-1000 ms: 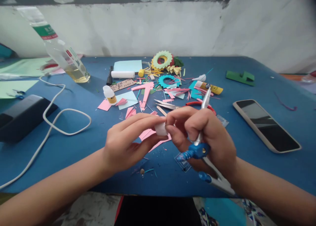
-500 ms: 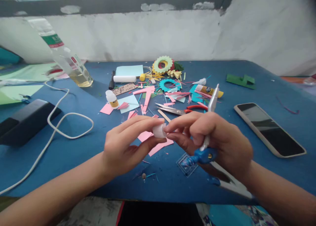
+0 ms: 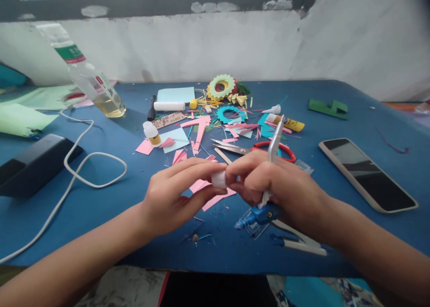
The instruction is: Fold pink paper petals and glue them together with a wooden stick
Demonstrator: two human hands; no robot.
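My left hand (image 3: 179, 193) pinches a small white cylindrical piece (image 3: 219, 180) between thumb and fingers; I cannot tell exactly what it is. Meeting it from the other side are the fingertips of my right hand (image 3: 280, 181). A drawing compass (image 3: 264, 215), with a blue head and whitish arms, is tucked in that hand. One compass arm sticks up past the knuckles, and another part shows below the palm. Just beyond the hands lie red-handled scissors (image 3: 240, 149) with blades apart, a wooden stick (image 3: 221, 155) and pink paper scraps (image 3: 199, 134).
Farther back are a small glue bottle (image 3: 152, 134), a turquoise paper ring (image 3: 231, 115), stacked toothed paper rings (image 3: 221, 87) and a yellow tube (image 3: 292, 124). A phone (image 3: 366, 175) lies at right. On the left stand a tilted bottle (image 3: 97, 90) and a black case (image 3: 36, 164) beside a white cable (image 3: 72, 181).
My right hand has shifted left and turned, swinging the compass left with it and exposing more of the scissors' handles. The white piece stays between both hands' fingertips, turned slightly.
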